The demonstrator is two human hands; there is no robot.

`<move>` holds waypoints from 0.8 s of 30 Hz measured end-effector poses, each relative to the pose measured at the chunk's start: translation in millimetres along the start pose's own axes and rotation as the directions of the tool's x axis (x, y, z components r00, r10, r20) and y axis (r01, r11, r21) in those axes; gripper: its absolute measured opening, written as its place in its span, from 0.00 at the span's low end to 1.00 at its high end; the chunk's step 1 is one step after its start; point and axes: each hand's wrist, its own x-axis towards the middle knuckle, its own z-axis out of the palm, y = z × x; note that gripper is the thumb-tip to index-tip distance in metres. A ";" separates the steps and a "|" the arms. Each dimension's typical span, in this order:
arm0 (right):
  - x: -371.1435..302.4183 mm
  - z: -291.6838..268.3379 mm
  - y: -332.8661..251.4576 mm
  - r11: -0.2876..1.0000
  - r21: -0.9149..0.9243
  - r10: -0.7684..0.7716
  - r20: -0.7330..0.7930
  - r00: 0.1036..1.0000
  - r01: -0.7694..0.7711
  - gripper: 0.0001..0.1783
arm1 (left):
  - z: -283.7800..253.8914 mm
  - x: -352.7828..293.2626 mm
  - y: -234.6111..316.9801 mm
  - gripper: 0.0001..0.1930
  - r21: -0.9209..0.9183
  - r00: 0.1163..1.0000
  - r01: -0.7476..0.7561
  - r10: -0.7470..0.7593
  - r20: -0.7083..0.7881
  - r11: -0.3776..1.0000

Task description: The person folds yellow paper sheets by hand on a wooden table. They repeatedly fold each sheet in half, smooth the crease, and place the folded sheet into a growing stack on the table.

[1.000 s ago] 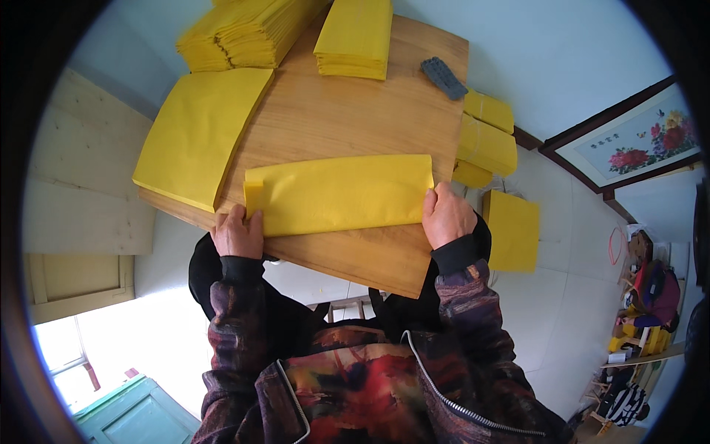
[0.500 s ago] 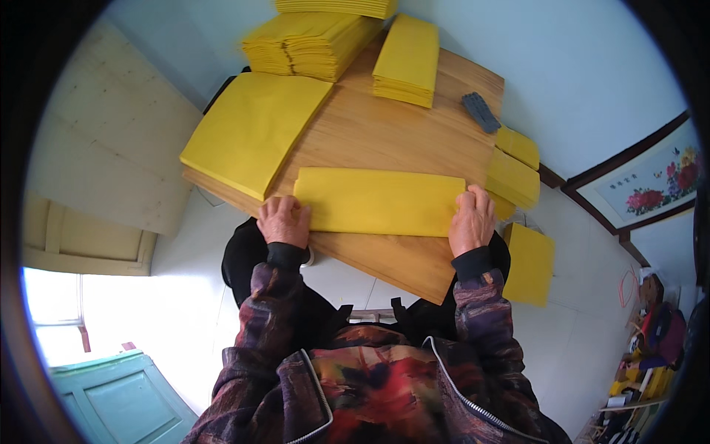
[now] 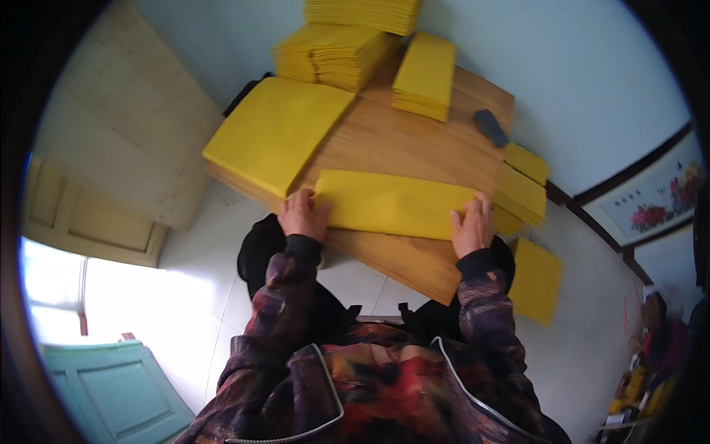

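A long yellow paper sheet (image 3: 392, 205) lies folded on the wooden table (image 3: 414, 144). My left hand (image 3: 302, 214) grips its left end and my right hand (image 3: 472, 224) presses on its right end, both at the table's near edge. A wide stack of flat yellow sheets (image 3: 277, 133) sits just left of my left hand, overhanging the table's corner.
Stacks of folded yellow paper (image 3: 336, 53) and a narrower pile (image 3: 425, 74) stand at the table's far side. A dark small block (image 3: 491, 127) lies at the right. More yellow pieces (image 3: 521, 194) sit at the right edge, another (image 3: 534, 280) on the floor.
The view has shifted, so the table sits more to the right and lower. Both hands stay on the sheet's ends; the sheet looks flatter and more neatly folded.
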 end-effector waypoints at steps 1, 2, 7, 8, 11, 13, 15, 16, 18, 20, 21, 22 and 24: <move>-2.7 -0.2 2.4 0.999 0.039 0.034 -0.028 0.999 -0.033 0.20 | 1.0 0.8 -1.9 0.20 0.002 1.000 -0.007 0.007 0.008 1.000; -6.2 -0.1 4.4 0.999 0.038 -0.006 -0.091 0.996 0.010 0.22 | 2.4 1.8 -3.4 0.20 0.015 1.000 -0.018 0.018 0.015 1.000; -19.3 -0.5 11.5 0.981 0.035 0.196 -0.089 0.977 -0.193 0.24 | 4.9 0.1 -4.3 0.20 0.017 1.000 -0.020 0.020 0.010 1.000; -20.7 -0.5 12.6 0.971 0.057 0.236 -0.075 0.969 -0.232 0.23 | 4.7 -0.2 -4.0 0.20 0.048 1.000 -0.026 0.025 0.010 0.999; -22.2 0.6 17.1 0.971 0.071 0.232 -0.090 0.968 -0.226 0.21 | 4.0 0.8 -3.6 0.20 0.075 0.999 -0.025 0.023 0.033 0.997; -22.8 2.1 20.1 0.965 0.073 0.256 -0.074 0.964 -0.251 0.19 | 3.1 1.3 -3.4 0.21 0.080 0.998 -0.019 0.015 0.058 0.997; -23.2 4.1 22.8 0.962 0.079 0.267 -0.074 0.961 -0.261 0.17 | 2.0 1.9 -3.2 0.21 0.079 0.997 -0.016 0.010 0.082 0.997; -23.3 4.9 24.0 0.962 0.082 0.267 -0.081 0.960 -0.260 0.16 | 1.4 2.0 -3.0 0.22 0.080 0.997 -0.039 0.034 0.067 0.996; -23.3 6.5 25.9 0.954 0.113 0.289 -0.083 0.954 -0.279 0.14 | 0.4 2.2 -2.2 0.22 0.058 0.996 -0.061 0.058 0.064 0.996; -22.7 7.7 27.1 0.934 0.169 0.329 -0.070 0.942 -0.314 0.12 | -0.8 3.0 -1.3 0.21 0.099 0.994 -0.085 0.077 0.080 0.991; -22.5 8.2 27.5 0.931 0.175 0.336 -0.065 0.939 -0.321 0.11 | -1.5 3.4 -1.0 0.20 0.113 0.992 -0.094 0.084 0.090 0.989; -22.1 8.5 27.9 0.927 0.181 0.343 -0.060 0.937 -0.328 0.11 | -2.1 4.1 -0.6 0.20 0.118 0.991 -0.098 0.087 0.097 0.988; -21.5 9.4 28.6 0.927 0.185 0.341 -0.064 0.938 -0.325 0.10 | -3.0 5.5 -0.2 0.19 0.127 0.990 -0.106 0.092 0.110 0.986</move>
